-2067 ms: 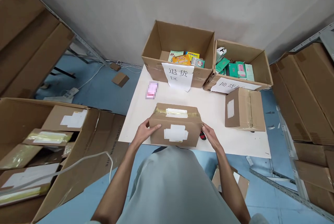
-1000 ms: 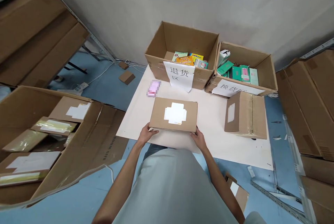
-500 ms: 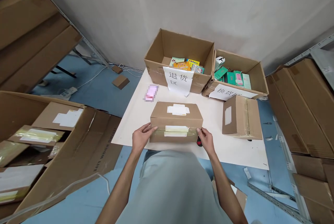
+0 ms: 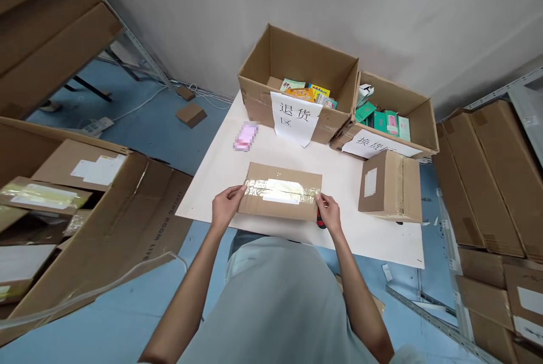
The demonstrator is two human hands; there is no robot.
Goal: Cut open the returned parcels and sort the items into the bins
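A taped cardboard box [image 4: 278, 210] is at the near side of the white table [image 4: 203, 197], its face with clear tape and white labels turned up. My left hand [image 4: 226, 205] grips the box's left end, thumb on the upper edge. At the opposite end my right hand [image 4: 328, 211] pinches the right edge. Partly hidden beside the right fingers is a small red and black object [image 4: 321, 220], too covered to name. A second taped box [image 4: 390, 185] with a white label stands to the right of my right hand.
At the table's back stand two open cartons with paper signs: a larger carton [image 4: 257, 105] holding booklets and a smaller carton [image 4: 424, 140] holding green boxes. A pixelated pink item [image 4: 245, 136] lies left. A big carton of parcels [image 4: 139, 205] stands left, stacked cartons [image 4: 487, 183] right.
Between my hands the box has tipped, so its taped, labelled face now points up and the other labelled face is out of sight. Both hands keep their hold. The view has shifted slightly.
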